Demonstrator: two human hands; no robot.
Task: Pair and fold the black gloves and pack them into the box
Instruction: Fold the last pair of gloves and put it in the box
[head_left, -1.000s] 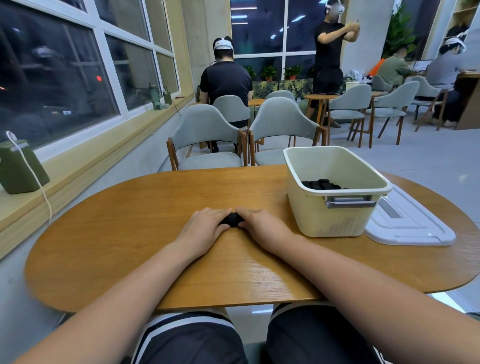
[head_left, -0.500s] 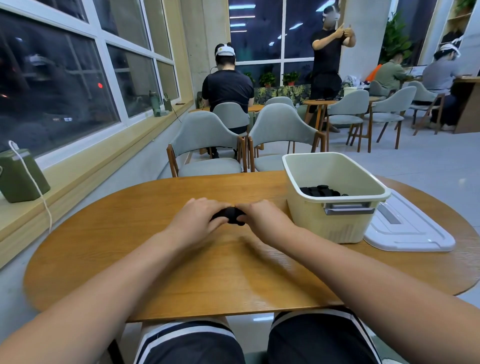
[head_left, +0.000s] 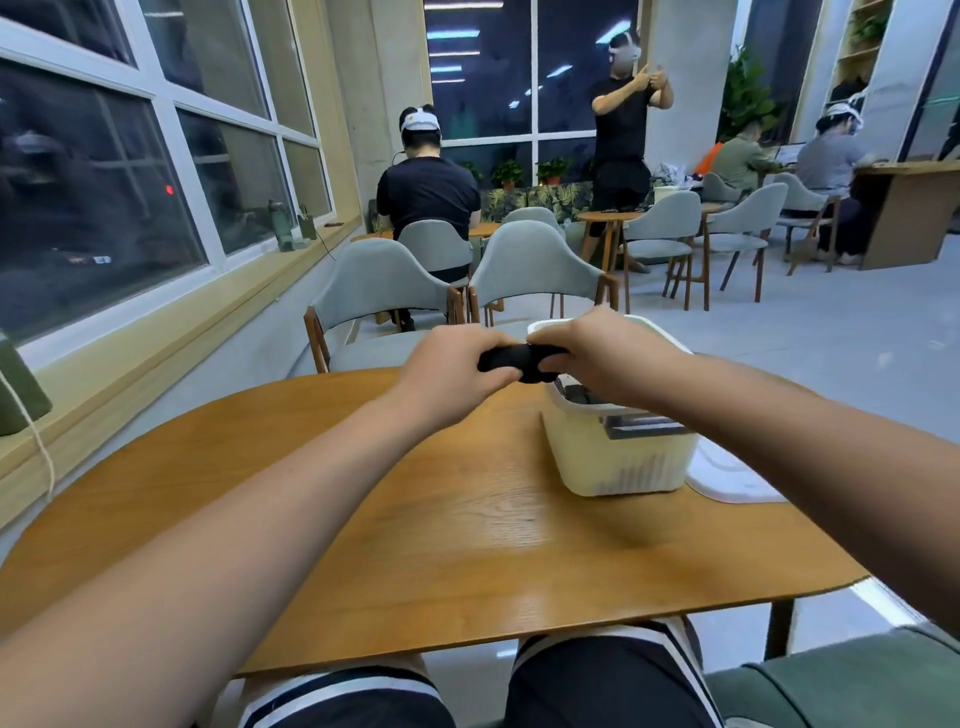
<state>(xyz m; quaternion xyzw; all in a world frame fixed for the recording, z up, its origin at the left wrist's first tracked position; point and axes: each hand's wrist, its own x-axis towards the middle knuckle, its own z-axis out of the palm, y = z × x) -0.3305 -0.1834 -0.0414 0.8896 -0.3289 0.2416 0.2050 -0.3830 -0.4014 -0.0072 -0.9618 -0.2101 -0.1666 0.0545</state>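
Note:
A folded bundle of black gloves (head_left: 519, 359) hangs in the air above the wooden table (head_left: 415, 519), just left of the cream plastic box (head_left: 618, 457). My left hand (head_left: 452, 364) grips its left end and my right hand (head_left: 597, 358) grips its right end, over the box's near left corner. More black gloves (head_left: 584, 396) lie inside the box, mostly hidden by my right hand and forearm.
The box's white lid (head_left: 727, 478) lies flat on the table to the right of the box. Two grey chairs (head_left: 384, 296) stand at the table's far side. A window ledge runs along the left. Several people sit or stand in the background.
Both hands have lifted the glove bundle off the table and carried it up and right toward the box. The camera has tilted upward.

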